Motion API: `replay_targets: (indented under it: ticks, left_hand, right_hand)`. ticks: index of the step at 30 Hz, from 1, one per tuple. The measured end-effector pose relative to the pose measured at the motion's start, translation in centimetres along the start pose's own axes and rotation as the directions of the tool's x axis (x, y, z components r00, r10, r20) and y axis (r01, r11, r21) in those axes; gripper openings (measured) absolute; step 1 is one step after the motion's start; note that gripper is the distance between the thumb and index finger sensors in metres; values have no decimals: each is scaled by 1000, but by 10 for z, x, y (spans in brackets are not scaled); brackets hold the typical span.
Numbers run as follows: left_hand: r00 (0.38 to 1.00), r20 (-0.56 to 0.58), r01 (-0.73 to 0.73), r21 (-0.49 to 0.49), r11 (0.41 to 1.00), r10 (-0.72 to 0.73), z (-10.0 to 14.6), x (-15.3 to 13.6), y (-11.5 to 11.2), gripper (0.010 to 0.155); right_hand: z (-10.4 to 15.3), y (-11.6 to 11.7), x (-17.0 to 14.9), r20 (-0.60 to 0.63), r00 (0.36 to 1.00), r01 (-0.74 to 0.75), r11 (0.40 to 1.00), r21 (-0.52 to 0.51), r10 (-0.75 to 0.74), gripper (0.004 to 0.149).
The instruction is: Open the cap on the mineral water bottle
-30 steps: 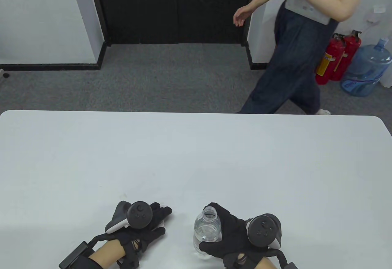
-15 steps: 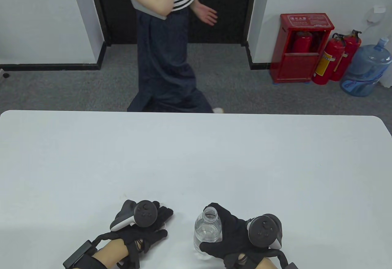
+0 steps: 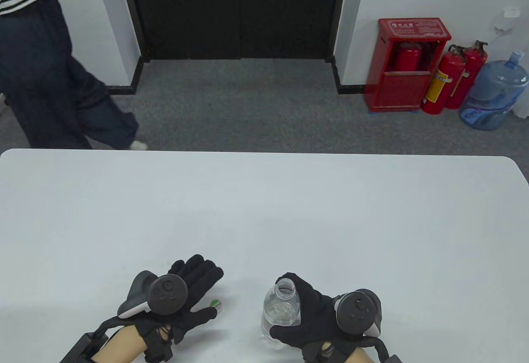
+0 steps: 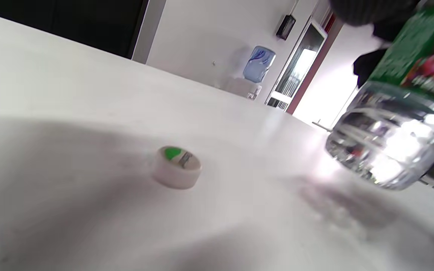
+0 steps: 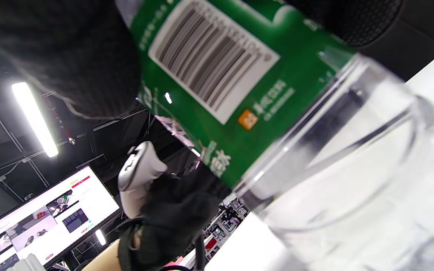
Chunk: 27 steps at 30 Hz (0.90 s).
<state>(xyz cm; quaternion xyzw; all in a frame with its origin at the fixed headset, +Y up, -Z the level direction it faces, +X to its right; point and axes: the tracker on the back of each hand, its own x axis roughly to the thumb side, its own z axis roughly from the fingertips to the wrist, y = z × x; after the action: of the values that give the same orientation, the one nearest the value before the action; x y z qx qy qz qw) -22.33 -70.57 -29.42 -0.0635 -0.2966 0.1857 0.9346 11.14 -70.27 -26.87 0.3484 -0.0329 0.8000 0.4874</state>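
Note:
A clear water bottle (image 3: 280,311) with a green label stands uncapped near the table's front edge. My right hand (image 3: 314,317) grips its body; the label and clear base fill the right wrist view (image 5: 217,86). The white cap with a green top (image 3: 216,305) lies on the table to the bottle's left, free of any hand. It also shows in the left wrist view (image 4: 176,166), with the bottle's base (image 4: 390,150) to its right. My left hand (image 3: 194,292) rests flat on the table, fingers spread, thumb just beside the cap.
The white table (image 3: 264,214) reaches far back. A person in dark trousers (image 3: 49,90) walks past beyond its far left corner. A red extinguisher cabinet (image 3: 403,65), extinguishers and a blue water jug (image 3: 494,94) stand on the floor at far right.
My left hand has opened and drawn back left, leaving the cap lying on the table. The right hand and bottle have not moved. The passer-by has walked from right to left.

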Motion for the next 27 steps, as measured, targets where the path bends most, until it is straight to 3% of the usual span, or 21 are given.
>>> replay_targets:
  ticks: [6,19,27]
  left_hand:
    - [999,-2,51,60,997,-51,19,-7,7,84]
    - [998,-5,62,35,997,-62,20,-13,2,85]
    - [999,8,50,12,999,-50,20,-11,-1,85]
  right_hand:
    - [0,0,0,0,1000,-1,1000,2,1,101]
    - [-3,-9,12,22,999,-26,999,-18,27,101]
    - [-31,-26,2,-14,996,-87,996,-22,86,101]
